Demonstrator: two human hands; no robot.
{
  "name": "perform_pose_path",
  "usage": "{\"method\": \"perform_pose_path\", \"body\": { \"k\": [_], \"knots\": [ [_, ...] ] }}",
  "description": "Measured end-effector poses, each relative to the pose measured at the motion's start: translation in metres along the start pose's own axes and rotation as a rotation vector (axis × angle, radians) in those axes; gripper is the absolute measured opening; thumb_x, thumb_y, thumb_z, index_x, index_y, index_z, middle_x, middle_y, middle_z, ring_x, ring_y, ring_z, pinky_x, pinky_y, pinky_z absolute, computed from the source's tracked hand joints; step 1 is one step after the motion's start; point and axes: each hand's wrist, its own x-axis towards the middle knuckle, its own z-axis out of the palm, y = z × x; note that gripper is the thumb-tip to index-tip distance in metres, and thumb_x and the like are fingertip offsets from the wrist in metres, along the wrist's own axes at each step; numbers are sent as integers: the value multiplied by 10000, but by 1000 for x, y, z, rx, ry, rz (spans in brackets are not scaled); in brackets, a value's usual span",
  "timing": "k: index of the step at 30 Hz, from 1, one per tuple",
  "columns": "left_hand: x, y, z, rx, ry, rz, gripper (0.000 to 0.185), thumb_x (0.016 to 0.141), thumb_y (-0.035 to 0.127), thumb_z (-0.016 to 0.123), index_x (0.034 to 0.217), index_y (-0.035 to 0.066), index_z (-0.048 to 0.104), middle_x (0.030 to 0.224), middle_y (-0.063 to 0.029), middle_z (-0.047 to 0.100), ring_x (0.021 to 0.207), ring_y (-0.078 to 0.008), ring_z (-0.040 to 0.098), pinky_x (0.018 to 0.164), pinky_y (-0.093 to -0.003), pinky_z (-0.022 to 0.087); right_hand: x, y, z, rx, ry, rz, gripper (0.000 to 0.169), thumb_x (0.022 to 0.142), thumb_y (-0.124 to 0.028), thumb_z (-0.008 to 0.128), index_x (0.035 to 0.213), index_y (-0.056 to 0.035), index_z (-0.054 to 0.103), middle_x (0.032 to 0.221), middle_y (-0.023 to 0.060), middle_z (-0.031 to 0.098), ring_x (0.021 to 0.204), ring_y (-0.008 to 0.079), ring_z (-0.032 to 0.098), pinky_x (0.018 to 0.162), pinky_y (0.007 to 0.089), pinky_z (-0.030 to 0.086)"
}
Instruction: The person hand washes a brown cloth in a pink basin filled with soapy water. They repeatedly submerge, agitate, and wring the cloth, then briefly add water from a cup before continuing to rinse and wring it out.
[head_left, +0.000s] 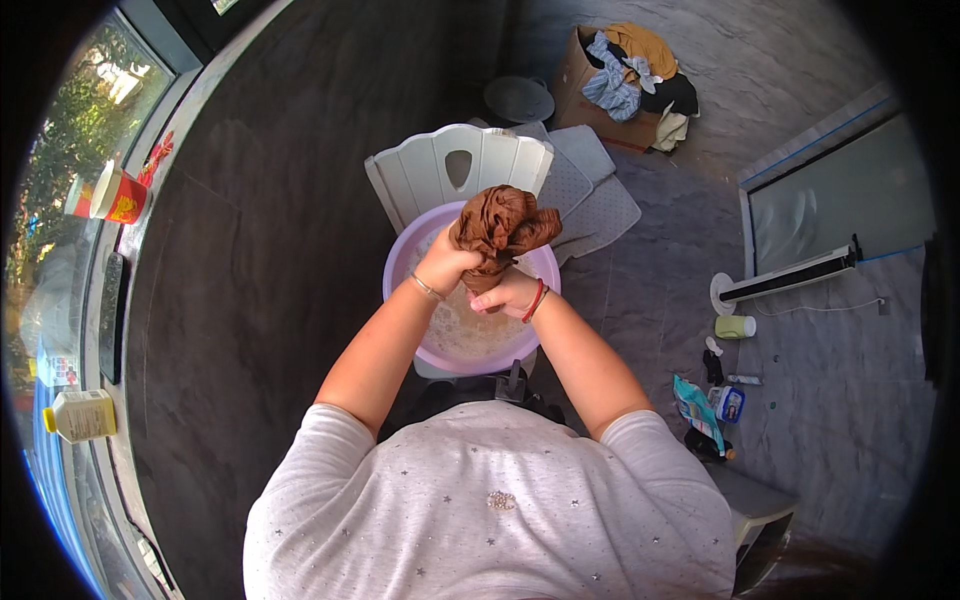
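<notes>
A bunched brown cloth (501, 225), dark and wet-looking, is gripped in both my hands above a round light-purple basin (397, 255). My left hand (446, 259), with a bangle at its wrist, closes around the cloth's narrow part from the left. Lower down on the right, my right hand (510, 294), with a red band at the wrist, grips the cloth's tapered lower end. Foamy, cloudy water (472, 330) lies in the basin beneath them. The basin rests on a white plastic chair (412, 165) whose slatted back rises on the far side.
Grey mats (600, 217) lie beyond the chair at the right. Farther back stand a cardboard box (600, 124) heaped with clothes and a round grey lid or basin (519, 99). A tower fan (787, 276) and small packages are at the right; a jug (81, 415) stands on the left sill.
</notes>
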Motion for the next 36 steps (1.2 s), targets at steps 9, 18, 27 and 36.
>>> {"method": "perform_pose_path", "body": {
  "k": [9,18,27,36],
  "knots": [
    [7,0,-7,75,-9,-58,660,665,22,605,1310,-46,476,1249,-137,596,1140,-240,586,1017,-377,460,3,0,-1,110,43,77,157,673,-15,661,779,-51,550,666,45,534,531,142,454,507,279,355],
    [2,-4,-17,-77,-47,-61,660,693,27,634,1326,-40,462,1270,-138,585,1143,-246,583,1008,-389,468,2,-5,20,-39,195,61,117,650,-34,602,759,-38,558,617,57,533,488,145,448,470,295,352],
    [-21,4,-24,-133,11,-152,774,819,311,759,1433,86,345,1421,-79,452,1304,-255,447,1066,-440,387,-22,-34,7,-1146,658,-303,303,693,-232,772,854,-12,640,853,194,670,824,362,658,705,410,517],
    [-66,-13,-36,-434,259,-407,953,882,759,360,1541,109,135,1557,-217,219,1350,-482,354,1011,-600,418,-53,-98,-2,-2217,448,-547,76,737,-133,633,725,-129,558,748,46,572,755,264,602,630,382,500]
  ]
}}
